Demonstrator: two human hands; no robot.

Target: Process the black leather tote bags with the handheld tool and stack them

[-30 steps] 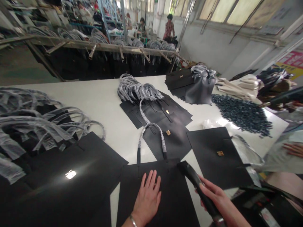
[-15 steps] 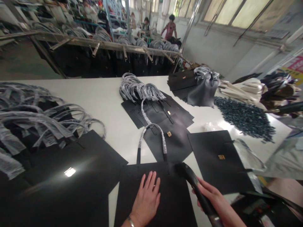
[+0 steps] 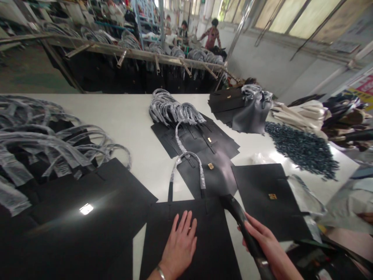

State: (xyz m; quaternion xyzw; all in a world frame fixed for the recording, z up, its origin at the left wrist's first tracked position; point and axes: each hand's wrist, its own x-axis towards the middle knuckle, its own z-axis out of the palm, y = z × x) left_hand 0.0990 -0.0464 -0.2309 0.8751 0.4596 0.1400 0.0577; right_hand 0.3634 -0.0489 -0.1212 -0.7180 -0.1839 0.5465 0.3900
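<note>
My left hand [image 3: 180,243] lies flat on a black bag panel [image 3: 215,241], fingers spread, just below the panel's top edge. A looped handle [image 3: 188,155] wrapped in clear plastic rises from that edge. In my right hand [image 3: 259,233] is a black curved handheld tool [image 3: 247,233]; its exact kind is unclear. The dark head of this tool is over the panel's upper right corner, and I cannot tell whether it touches. Another black panel with a gold clasp [image 3: 272,196] lies to the right.
Plastic-wrapped handles [image 3: 49,147] and black panels [image 3: 72,241] cover the left of the white table [image 3: 136,112]. More bag pieces [image 3: 201,136] are stacked ahead. A heap of small dark pieces [image 3: 303,149] lies at right. Beyond a metal rack [image 3: 140,56], people [image 3: 211,37] are at work.
The tool in my right hand has shifted slightly right and up, toward the panel's corner. My left hand stays nearly in place. A bit of another person's hand now shows at the right edge.
</note>
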